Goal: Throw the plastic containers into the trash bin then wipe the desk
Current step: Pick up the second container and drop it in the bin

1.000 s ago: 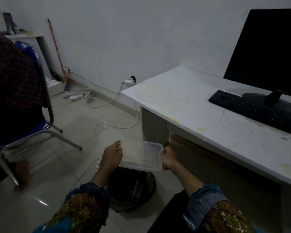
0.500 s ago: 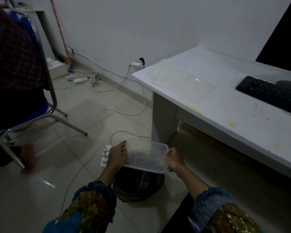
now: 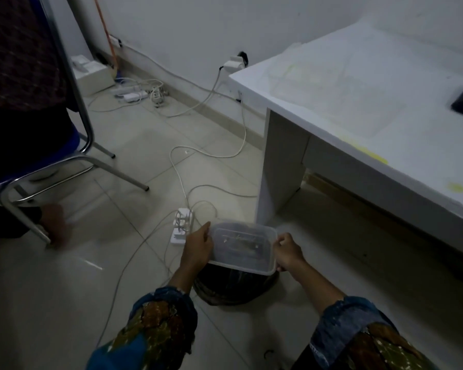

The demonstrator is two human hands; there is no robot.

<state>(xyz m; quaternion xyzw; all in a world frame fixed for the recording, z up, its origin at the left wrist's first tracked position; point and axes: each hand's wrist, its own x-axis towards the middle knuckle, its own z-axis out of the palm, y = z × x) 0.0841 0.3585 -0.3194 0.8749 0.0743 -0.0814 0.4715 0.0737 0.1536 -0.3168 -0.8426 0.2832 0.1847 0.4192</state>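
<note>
Down on the floor, beside the end panel of the desk (image 3: 358, 124), head view: a clear plastic container (image 3: 242, 245) is held just above the black-lined trash bin (image 3: 233, 291), with its near edge over the bin's mouth.
Left hand (image 3: 198, 249): curled round the container's left short end, with the thumb laid at the rim.
Right hand (image 3: 289, 252): closed on the right short end, the rim pinched and the fingers tucked in.
Step in hand: the disposal step is judged to be almost done. The container is over the bin but not yet let go.
Long axis: left to right across the view, from one hand to the other, roughly level.
Facing: the open side seems to be turned up toward the camera, though this is hard to confirm through the clear walls.
Next move, as judged: both grips should be released together, or the near edge tipped down, so that the container drops inside and is not hung on the rim.
On the desk: a faint clear shape (image 3: 337, 94) is seen, perhaps another container or lid, which cannot be told. Yellow stains (image 3: 456, 187) are left for wiping.
Hazard: a power strip (image 3: 182, 227) and cables (image 3: 177, 166) lie just beside the bin.
</note>
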